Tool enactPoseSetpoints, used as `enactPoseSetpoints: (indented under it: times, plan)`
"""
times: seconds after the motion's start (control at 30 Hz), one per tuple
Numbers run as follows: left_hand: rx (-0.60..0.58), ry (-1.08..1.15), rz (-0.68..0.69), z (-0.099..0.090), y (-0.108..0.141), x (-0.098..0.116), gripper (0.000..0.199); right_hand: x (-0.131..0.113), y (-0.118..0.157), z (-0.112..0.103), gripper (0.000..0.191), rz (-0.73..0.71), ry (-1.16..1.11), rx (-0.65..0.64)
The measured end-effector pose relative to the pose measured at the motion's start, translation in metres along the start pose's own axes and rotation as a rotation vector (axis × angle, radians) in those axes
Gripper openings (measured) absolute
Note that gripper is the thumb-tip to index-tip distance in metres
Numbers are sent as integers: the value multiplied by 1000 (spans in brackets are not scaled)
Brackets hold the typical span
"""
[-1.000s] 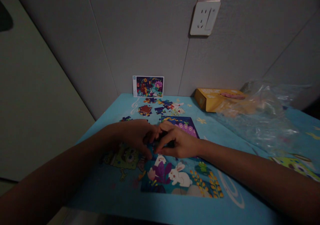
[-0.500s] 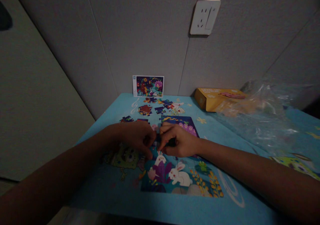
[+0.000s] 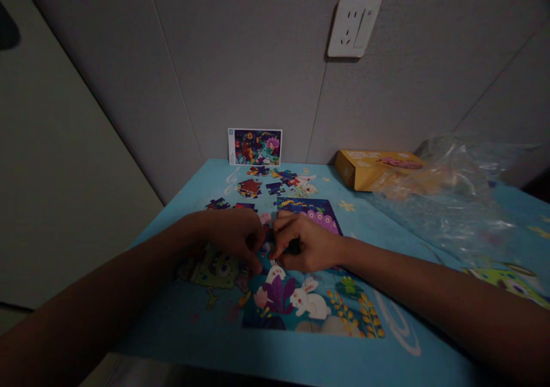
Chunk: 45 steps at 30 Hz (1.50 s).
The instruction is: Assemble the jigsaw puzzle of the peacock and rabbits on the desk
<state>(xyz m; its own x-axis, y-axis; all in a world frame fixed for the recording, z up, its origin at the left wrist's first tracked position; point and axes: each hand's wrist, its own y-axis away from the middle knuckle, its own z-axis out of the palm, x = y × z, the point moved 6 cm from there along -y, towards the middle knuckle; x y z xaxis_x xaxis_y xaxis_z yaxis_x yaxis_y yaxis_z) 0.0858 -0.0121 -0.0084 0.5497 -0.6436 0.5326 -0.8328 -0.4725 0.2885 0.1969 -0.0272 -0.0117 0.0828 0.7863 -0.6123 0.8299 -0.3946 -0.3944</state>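
A partly joined jigsaw puzzle (image 3: 309, 307) lies on the blue table, showing white rabbits, a purple plant and a frog. My left hand (image 3: 238, 238) rests at its upper left edge, thumb and fingers curled toward each other. Close beside it, my right hand (image 3: 303, 243) pinches down on the puzzle above the rabbits. Any piece between the fingers of either hand is too hidden to make out. Loose joined pieces (image 3: 250, 188) lie beyond my hands, and dark pieces (image 3: 217, 204) are just past my left wrist.
A picture card (image 3: 256, 147) leans on the wall at the table's (image 3: 184, 195) back edge. At the back right are a yellow box (image 3: 373, 169) and a crumpled clear plastic bag (image 3: 451, 204). A socket (image 3: 354, 26) is on the wall.
The fingers of my left hand have shifted slightly left, widening the gap between my hands a little. My right hand has hardly moved.
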Motion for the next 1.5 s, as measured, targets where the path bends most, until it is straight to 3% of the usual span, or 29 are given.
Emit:
enactPoseSetpoints:
  times: [0.27,0.4,0.63,0.87,1.13,1.33,1.5]
  plan:
    - [4,-19,-4,-1,1,3,33,-5,-1,-1,8,-34,80,-57]
    - [-8,-50,-18,0,0,3,36,-16,-2,-2,19,-63,133,-79]
    - [3,2,-19,3,-2,-1,35,-30,-4,10,18,-22,246,-142]
    - [-29,31,-94,2,-2,-6,34,-40,-3,20,21,-65,242,-215]
    - [-32,0,-76,1,-2,-4,34,-54,0,30,22,-116,223,-264]
    - [35,14,35,0,-3,-7,40,-36,1,23,19,-65,112,-229]
    - [41,-10,109,0,-2,-6,40,1,4,-6,23,73,65,-120]
